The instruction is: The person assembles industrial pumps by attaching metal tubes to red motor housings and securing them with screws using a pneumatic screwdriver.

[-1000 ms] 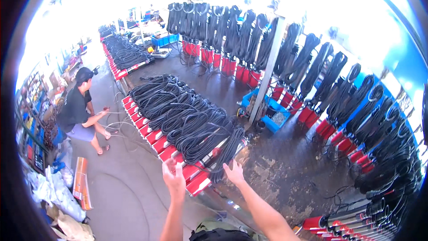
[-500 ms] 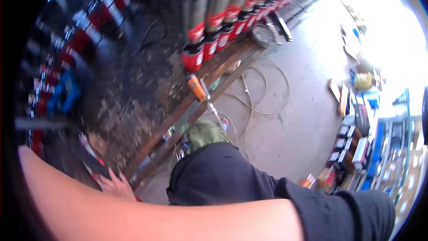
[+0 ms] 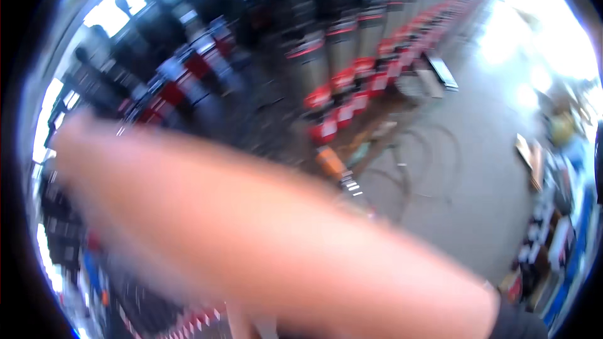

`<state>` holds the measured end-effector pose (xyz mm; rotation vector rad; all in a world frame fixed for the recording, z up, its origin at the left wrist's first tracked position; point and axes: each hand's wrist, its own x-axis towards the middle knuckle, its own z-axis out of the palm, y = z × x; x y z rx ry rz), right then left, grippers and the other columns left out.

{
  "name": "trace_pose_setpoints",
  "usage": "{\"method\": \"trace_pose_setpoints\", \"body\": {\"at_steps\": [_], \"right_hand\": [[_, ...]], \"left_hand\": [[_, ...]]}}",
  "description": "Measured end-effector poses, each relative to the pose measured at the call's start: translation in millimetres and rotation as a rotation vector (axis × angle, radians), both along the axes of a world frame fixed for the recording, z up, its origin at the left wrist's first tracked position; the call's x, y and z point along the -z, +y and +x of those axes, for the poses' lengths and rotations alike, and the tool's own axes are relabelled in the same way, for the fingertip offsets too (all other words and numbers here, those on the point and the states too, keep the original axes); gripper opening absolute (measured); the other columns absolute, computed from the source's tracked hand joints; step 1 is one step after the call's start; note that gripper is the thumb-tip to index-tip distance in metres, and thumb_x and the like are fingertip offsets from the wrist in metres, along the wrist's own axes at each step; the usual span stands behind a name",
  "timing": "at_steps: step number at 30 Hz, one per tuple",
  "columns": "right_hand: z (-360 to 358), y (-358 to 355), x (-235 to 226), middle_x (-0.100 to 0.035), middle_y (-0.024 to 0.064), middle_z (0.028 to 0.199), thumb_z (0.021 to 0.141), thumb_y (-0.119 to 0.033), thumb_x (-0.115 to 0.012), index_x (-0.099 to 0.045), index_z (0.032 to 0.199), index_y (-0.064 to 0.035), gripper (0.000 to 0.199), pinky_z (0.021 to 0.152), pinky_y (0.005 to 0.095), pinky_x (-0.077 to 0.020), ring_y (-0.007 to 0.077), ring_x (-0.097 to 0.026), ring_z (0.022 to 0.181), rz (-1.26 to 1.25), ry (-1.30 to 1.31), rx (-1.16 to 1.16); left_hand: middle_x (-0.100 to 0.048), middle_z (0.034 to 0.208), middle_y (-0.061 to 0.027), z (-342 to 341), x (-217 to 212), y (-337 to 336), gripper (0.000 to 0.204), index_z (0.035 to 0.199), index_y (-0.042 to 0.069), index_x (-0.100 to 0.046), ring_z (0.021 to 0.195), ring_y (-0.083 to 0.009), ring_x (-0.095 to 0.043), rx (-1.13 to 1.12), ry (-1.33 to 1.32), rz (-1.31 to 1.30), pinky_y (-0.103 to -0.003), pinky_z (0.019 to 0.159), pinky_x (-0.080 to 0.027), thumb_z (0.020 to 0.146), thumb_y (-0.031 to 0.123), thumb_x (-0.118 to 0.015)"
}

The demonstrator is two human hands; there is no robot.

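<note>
A bare forearm, most likely my right (image 3: pixel 282 232), crosses the view from the dark sleeve (image 3: pixel 518 323) at the lower right to the upper left. It is heavily smeared by motion. Its far end, where my right hand (image 3: pixel 70 130) would be, is too blurred to show fingers or anything held. A narrow strip of skin (image 3: pixel 242 323) shows below the forearm at the lower edge; I cannot tell which part it is. My left hand cannot be made out. Beyond the forearm, an orange-bodied tool (image 3: pixel 331 162) with a metal fitting lies near the rack's edge.
Rows of upright grey tubes with red-and-black bases (image 3: pixel 342 97) stand along a wooden rail (image 3: pixel 364 138). A coiled hose (image 3: pixel 408 157) lies on the grey floor (image 3: pixel 471 169). A round metal piece (image 3: pixel 411 85) and flat bars (image 3: pixel 443 72) sit farther off. Boxes (image 3: pixel 559 242) line the right side.
The view has swung, so the rack and tool appear farther right and lower. The forearm has risen across the picture. The left hand, seen before with its fingers spread, is lost from sight.
</note>
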<state>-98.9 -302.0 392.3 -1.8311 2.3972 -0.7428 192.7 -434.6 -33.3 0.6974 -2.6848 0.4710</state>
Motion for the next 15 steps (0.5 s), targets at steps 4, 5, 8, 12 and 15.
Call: {"method": "trace_pose_setpoints", "body": {"at_steps": [4,5,8,12,15], "right_hand": [[-48,44,116,-0.072,0.0172,0.105,0.089,-0.036,-0.065,-0.073,0.105,-0.0013,0.039,0.082,0.0426,-0.0573,0.0286,-0.070,0.096,0.031,-0.116,0.113],[-39,71,167,-0.071,0.0176,0.095,0.086,-0.033,-0.068,-0.071,0.099,-0.0017,0.034,0.077,0.0445,-0.0558,0.0321,-0.070,0.088,-0.107,-0.197,0.124],[-12,149,304,-0.068,0.0186,0.081,0.079,-0.024,-0.075,-0.065,0.096,-0.0017,0.030,0.072,0.0488,-0.0523,0.0388,-0.067,0.079,-0.412,-0.384,0.169],[28,263,427,-0.065,0.0208,0.107,0.081,-0.022,-0.074,-0.060,0.124,0.0000,0.050,0.093,0.0514,-0.0483,0.0416,-0.061,0.106,0.088,-0.177,0.837],[76,317,479,-0.049,0.0268,0.136,0.079,-0.026,-0.076,-0.039,0.142,0.0033,0.078,0.108,0.0546,-0.0371,0.0435,-0.041,0.132,0.236,-0.180,1.247]], "left_hand": [[-0.045,0.147,-0.0180,5,11,-42,0.053,0.128,0.016,-0.065,0.135,-0.0427,-0.038,-0.061,-0.113,-0.045,-0.053,0.111,-0.030,0.078,0.028,-0.076],[-0.044,0.148,-0.0182,15,8,-49,0.052,0.127,0.015,-0.066,0.135,-0.0406,-0.038,-0.125,-0.148,-0.047,-0.053,0.111,-0.031,0.077,0.027,-0.075],[-0.051,0.143,-0.0174,86,14,-89,0.037,0.114,0.011,-0.071,0.132,-0.0391,-0.045,-0.275,-0.074,-0.103,-0.051,0.111,-0.033,0.080,0.023,-0.071],[-0.068,0.099,-0.0152,19,-28,-27,0.017,0.093,0.006,-0.072,0.112,-0.0375,-0.056,-0.253,0.029,0.088,-0.050,0.094,-0.042,0.083,0.018,-0.064],[-0.066,0.082,-0.0096,-82,-85,62,0.012,0.092,0.007,-0.066,0.079,-0.0297,-0.064,0.190,0.305,0.463,-0.044,0.071,-0.052,0.085,0.016,-0.065]]}}
